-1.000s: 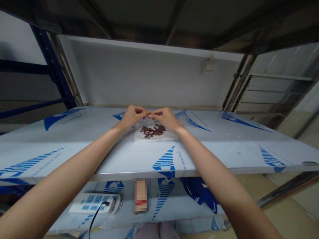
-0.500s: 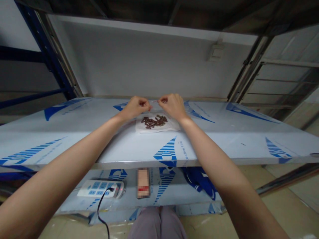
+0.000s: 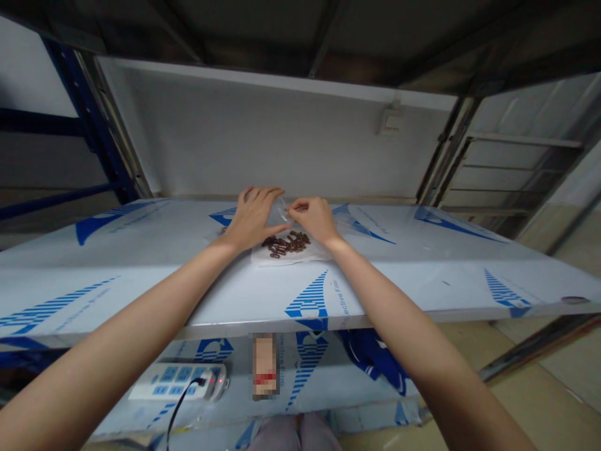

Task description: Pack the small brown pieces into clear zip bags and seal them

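Small dark brown oblong pieces (image 3: 286, 243) lie in a loose pile on a white sheet (image 3: 272, 260), perhaps paper or cloth. Just behind the pile, my right hand (image 3: 313, 219) pinches a piece of clear plastic (image 3: 282, 210), which looks like a thin bag; its exact shape is hard to make out. To the left, my left hand (image 3: 253, 216) is open, thumb and fingers spread apart around the plastic's left side. Its thumb is above the back edge of the pile. Whether the left fingertips touch the plastic, I cannot tell.
The film-covered shelf (image 3: 188, 294) ends at a wall behind. Another shelf (image 3: 263, 37) hangs overhead, with metal posts at both sides. Below are a white power strip (image 3: 171, 381) with a black cable, a blurred-out object (image 3: 265, 366) and blue fabric (image 3: 370, 354).
My left hand has opened from a pinch and spread its fingers. My right hand has shifted slightly left, still pinching the plastic. The whole view has tilted up a little.
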`<state>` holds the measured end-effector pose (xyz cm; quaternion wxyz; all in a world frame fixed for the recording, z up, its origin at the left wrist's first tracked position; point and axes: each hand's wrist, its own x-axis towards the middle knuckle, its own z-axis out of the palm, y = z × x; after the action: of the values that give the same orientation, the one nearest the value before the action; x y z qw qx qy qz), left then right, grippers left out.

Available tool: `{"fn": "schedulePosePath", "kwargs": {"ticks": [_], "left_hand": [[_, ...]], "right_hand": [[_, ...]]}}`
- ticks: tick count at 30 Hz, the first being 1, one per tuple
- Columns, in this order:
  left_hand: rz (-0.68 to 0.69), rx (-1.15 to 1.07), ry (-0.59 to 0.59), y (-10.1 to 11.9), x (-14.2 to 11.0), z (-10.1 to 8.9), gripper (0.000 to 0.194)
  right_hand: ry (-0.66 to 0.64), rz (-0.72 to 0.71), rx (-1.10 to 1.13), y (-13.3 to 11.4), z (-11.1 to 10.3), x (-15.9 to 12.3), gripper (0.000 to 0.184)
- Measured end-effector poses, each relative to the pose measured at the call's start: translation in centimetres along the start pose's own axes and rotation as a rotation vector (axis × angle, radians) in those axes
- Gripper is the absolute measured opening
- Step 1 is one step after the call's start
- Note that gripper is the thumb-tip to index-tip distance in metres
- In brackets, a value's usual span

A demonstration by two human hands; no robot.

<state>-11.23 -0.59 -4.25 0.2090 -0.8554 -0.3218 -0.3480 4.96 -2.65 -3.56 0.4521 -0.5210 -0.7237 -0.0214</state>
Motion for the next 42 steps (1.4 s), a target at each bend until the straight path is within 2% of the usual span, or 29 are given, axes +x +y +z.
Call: {"fn": "schedulePosePath", "kwargs": {"ticks": [5, 10, 13, 16, 19, 26, 33, 39, 42], "left_hand": [[0.005, 0.061, 0.021, 0.2, 0.2, -0.5, 0.062], [-0.023, 0.063, 0.046, -0.2, 0.2, -0.8, 0.052], [-0.074, 0.061, 0.033, -0.6, 0.2, -0.9, 0.05], [-0.116, 0.039, -0.037, -0.9, 0.0, -0.9, 0.055], [-0.114, 0.0, -0.137, -1.0, -0.2, -0.8, 0.064], [-0.1, -0.042, -0.211, -0.9, -0.2, -1.0, 0.065], [-0.109, -0.086, -0.257, -1.0, -0.1, -1.1, 0.059], [-0.101, -0.083, -0.276, -1.0, -0.2, -1.1, 0.058], [-0.096, -0.088, -0.276, -0.9, -0.1, -1.2, 0.057]], "right_hand": [[-0.015, 0.03, 0.032, 0.2, 0.3, 0.1, 0.019], [-0.128, 0.048, 0.043, 0.5, 0.3, 0.1, 0.03], [-0.233, 0.079, -0.135, 0.6, 0.1, -0.1, 0.03], [-0.419, 0.079, -0.378, 0.6, -0.2, -0.4, 0.023], [-0.512, 0.072, -0.437, 0.5, -0.4, -0.6, 0.02], [-0.493, 0.024, -0.41, 0.2, -0.4, -0.5, 0.016], [-0.353, 0.069, -0.378, 0.3, -0.9, -0.2, 0.018], [-0.461, 0.013, -0.451, 0.5, -0.6, -0.5, 0.018], [-0.431, -0.019, -0.438, 0.2, -0.6, -0.6, 0.02]]}}
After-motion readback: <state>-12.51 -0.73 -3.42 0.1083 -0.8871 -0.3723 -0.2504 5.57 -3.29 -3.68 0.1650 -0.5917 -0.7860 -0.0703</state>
